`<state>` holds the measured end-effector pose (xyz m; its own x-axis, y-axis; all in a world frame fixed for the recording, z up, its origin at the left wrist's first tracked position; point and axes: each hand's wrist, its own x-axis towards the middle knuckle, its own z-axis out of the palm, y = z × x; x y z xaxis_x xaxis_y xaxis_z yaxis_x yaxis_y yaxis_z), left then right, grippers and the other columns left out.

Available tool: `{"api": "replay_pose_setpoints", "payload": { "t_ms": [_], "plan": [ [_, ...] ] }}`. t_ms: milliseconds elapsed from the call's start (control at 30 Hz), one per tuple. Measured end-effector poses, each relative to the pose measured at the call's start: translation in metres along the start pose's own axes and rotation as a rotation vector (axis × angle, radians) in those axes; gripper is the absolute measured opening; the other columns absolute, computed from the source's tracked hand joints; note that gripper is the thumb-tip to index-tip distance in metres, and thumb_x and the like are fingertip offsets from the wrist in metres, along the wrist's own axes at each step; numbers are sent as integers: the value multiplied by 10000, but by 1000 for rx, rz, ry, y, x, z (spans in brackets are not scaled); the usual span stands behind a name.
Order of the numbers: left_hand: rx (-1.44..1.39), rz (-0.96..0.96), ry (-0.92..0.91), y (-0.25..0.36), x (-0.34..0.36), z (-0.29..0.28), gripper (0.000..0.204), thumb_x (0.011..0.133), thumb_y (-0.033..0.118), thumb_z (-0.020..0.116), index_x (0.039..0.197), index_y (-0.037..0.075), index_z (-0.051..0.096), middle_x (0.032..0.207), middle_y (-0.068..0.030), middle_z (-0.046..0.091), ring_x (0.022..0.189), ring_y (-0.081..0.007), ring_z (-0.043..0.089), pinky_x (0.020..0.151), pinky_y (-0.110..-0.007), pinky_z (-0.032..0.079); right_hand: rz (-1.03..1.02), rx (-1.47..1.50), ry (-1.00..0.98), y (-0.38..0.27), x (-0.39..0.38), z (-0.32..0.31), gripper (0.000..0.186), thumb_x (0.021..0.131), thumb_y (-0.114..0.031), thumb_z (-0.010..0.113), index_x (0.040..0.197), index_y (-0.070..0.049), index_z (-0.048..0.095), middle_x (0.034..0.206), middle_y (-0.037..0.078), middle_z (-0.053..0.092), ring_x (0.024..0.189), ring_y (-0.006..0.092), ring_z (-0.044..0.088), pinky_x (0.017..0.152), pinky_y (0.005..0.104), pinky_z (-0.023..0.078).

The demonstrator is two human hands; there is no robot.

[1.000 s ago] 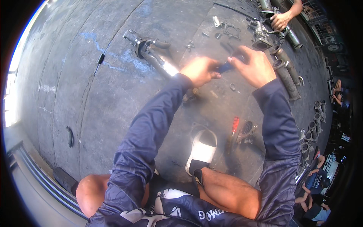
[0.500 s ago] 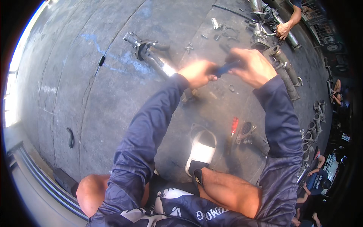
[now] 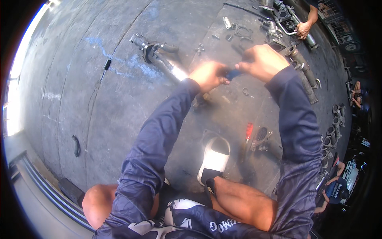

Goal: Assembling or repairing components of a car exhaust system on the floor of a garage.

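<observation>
My left hand (image 3: 209,75) is closed on a small dark blue object (image 3: 232,73), blurred and partly covered by the fingers. My right hand (image 3: 260,61) grips its other end, thumb over it, fingers curled. Just left of my hands, a metal pipe assembly with a flange and shiny body (image 3: 174,68) lies on the concrete floor. Small bolts (image 3: 200,49) and a clamp ring (image 3: 245,91) lie around them. A red-handled screwdriver (image 3: 249,131) lies below, beside a dark metal flange plate (image 3: 260,138).
My foot in a white sandal (image 3: 215,159) is below my hands. A co-worker's hand (image 3: 303,31) holds a pipe among metal parts at upper right. Pipes (image 3: 304,71) and housings (image 3: 334,127) line the right. Other people (image 3: 338,187) are at the far right; a metal rail (image 3: 43,187) runs lower left.
My right hand has shifted slightly up, still on the blue object; my left hand is little changed. The co-worker's hand has moved right, along with the pipe parts there.
</observation>
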<state>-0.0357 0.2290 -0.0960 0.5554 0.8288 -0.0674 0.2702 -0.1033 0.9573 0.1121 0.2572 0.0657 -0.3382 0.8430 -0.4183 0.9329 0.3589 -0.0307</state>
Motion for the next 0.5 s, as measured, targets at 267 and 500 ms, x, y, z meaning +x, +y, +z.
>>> {"api": "replay_pose_setpoints", "payload": {
  "t_ms": [267,500],
  "plan": [
    [-62,25,-54,-20,0,1,513,880,183,656,1305,-41,475,1200,-191,622,1129,-242,596,998,-341,431,119,-28,52,-7,13,13,471,872,-450,579,879,5,702,786,214,668,811,349,670,782,423,508],
    [-171,98,97,7,-1,2,452,851,231,698,1233,27,569,1106,-151,667,1042,-215,639,931,-343,474,286,63,-59,16,32,13,533,893,-486,512,801,7,692,753,200,662,828,341,659,804,405,486]
  ]
}}
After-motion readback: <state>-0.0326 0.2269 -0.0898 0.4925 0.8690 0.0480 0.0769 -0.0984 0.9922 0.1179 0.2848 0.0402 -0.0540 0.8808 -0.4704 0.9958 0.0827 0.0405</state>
